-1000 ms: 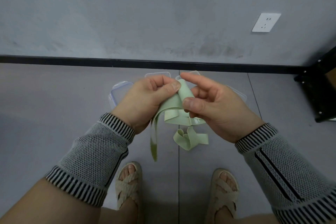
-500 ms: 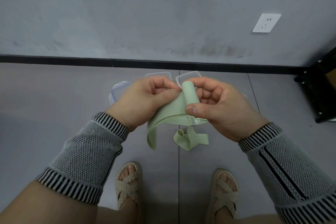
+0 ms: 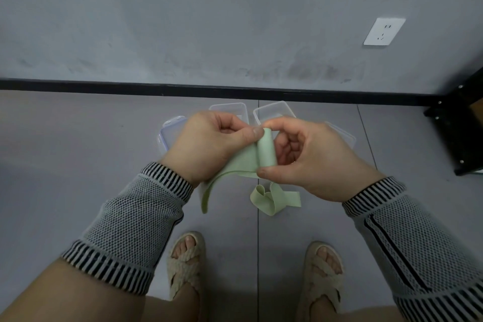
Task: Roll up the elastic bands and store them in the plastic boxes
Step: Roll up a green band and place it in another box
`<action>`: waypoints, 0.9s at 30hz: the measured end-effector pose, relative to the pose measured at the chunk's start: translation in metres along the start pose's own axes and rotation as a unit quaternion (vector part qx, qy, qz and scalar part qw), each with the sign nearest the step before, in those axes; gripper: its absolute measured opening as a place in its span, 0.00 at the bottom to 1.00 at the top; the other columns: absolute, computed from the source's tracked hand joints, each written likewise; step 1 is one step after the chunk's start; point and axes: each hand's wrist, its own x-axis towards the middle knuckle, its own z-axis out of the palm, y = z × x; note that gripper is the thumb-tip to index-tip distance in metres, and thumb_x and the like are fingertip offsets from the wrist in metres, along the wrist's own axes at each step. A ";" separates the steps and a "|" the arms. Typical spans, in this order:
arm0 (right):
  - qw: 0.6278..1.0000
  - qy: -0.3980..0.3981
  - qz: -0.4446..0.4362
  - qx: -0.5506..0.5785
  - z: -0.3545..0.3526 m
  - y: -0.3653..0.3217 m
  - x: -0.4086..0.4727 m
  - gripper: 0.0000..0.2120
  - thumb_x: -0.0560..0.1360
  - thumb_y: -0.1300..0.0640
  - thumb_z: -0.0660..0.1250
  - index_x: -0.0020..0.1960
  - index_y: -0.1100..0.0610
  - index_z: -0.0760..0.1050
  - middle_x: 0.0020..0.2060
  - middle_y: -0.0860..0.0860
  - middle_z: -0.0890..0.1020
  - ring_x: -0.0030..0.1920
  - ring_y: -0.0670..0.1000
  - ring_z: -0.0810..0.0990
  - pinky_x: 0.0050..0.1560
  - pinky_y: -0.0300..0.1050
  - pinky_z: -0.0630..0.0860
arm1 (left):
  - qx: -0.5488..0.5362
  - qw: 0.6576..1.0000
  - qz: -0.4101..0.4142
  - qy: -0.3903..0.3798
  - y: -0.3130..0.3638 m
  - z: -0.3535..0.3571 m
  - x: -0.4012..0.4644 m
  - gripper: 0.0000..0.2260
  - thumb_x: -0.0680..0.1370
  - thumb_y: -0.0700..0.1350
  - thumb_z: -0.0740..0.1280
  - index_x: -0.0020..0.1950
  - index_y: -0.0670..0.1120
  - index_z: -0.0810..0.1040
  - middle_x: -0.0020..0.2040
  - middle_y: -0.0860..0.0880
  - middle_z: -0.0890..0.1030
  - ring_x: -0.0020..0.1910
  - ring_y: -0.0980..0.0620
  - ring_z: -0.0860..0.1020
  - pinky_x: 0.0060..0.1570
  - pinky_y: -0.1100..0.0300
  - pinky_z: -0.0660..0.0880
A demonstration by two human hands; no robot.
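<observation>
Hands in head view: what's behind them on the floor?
Behind the left hand and right hand, which grip the green elastic band, sit clear plastic boxes and lids. The hands cover their near parts, so contents and total count cannot be told.

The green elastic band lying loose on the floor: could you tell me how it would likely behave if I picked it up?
The loose band lies in slack folds, so it would probably droop limply. It looks thin, so likely very light. The band being rolled hangs curved below the left hand, suggesting the same floppiness.
</observation>
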 end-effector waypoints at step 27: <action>0.894 0.170 0.161 0.382 -0.015 0.009 0.007 0.07 0.76 0.65 0.61 0.46 0.60 0.78 0.34 0.51 0.79 0.34 0.47 0.75 0.33 0.39 0.71 | 0.066 0.994 -0.083 -0.025 -0.013 -0.016 0.008 0.13 0.77 0.51 0.66 0.42 0.42 0.82 0.33 0.48 0.80 0.30 0.55 0.74 0.32 0.62 0.70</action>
